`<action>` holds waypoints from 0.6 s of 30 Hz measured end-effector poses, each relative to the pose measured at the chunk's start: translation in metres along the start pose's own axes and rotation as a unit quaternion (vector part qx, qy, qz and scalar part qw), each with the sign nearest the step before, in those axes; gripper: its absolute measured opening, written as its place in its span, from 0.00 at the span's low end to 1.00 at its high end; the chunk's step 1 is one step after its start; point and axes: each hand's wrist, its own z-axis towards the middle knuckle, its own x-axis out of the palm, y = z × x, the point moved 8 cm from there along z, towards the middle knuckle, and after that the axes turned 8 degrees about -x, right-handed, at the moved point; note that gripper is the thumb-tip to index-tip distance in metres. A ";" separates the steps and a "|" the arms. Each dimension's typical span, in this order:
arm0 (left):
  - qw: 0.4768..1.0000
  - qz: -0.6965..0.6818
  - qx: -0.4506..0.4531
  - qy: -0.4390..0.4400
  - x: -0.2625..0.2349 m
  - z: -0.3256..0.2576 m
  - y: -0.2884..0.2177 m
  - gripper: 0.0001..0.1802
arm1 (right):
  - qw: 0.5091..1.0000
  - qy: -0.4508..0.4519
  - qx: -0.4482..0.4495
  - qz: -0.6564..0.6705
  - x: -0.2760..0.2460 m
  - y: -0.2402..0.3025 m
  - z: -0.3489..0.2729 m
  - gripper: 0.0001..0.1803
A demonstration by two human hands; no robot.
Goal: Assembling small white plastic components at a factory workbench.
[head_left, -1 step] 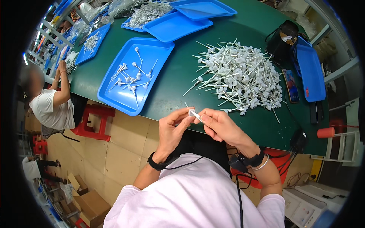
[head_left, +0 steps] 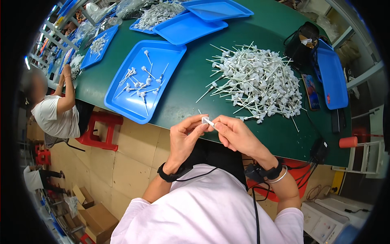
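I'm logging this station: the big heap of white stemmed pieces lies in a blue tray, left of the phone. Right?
Not in a tray: the head view shows the heap of white pieces directly on the green table, left of the phone.

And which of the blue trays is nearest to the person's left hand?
The blue tray holding scattered white stemmed pieces, ahead and to the left of the left hand. Its near corner comes closest; the other blue trays lie farther away.

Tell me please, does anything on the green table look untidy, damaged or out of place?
No damage stands out. A heap of white stemmed parts lies loose on the green table, untidy because stems point every way. Farther off, two blue trays overlap askew.
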 end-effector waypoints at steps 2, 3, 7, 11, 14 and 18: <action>1.000 -0.008 -0.007 0.010 -0.002 0.002 0.004 0.15 | 0.981 -0.046 -0.074 -0.173 -0.001 0.019 -0.001 0.12; 1.000 -0.011 -0.011 0.017 -0.002 0.002 0.006 0.15 | 0.963 -0.069 -0.101 -0.241 -0.001 0.026 -0.004 0.11; 1.000 -0.023 -0.010 0.012 -0.004 0.002 0.007 0.16 | 0.900 -0.112 -0.171 -0.385 0.007 0.045 -0.009 0.07; 1.000 -0.027 -0.005 0.009 -0.004 0.002 0.006 0.15 | 0.885 -0.117 -0.180 -0.412 0.011 0.047 -0.012 0.06; 1.000 -0.013 0.006 0.005 -0.005 0.002 0.004 0.15 | 0.889 -0.122 -0.185 -0.401 0.010 0.047 -0.012 0.06; 0.996 0.064 0.063 -0.006 -0.006 -0.001 -0.005 0.15 | 0.950 -0.096 -0.140 -0.262 0.003 0.031 -0.003 0.10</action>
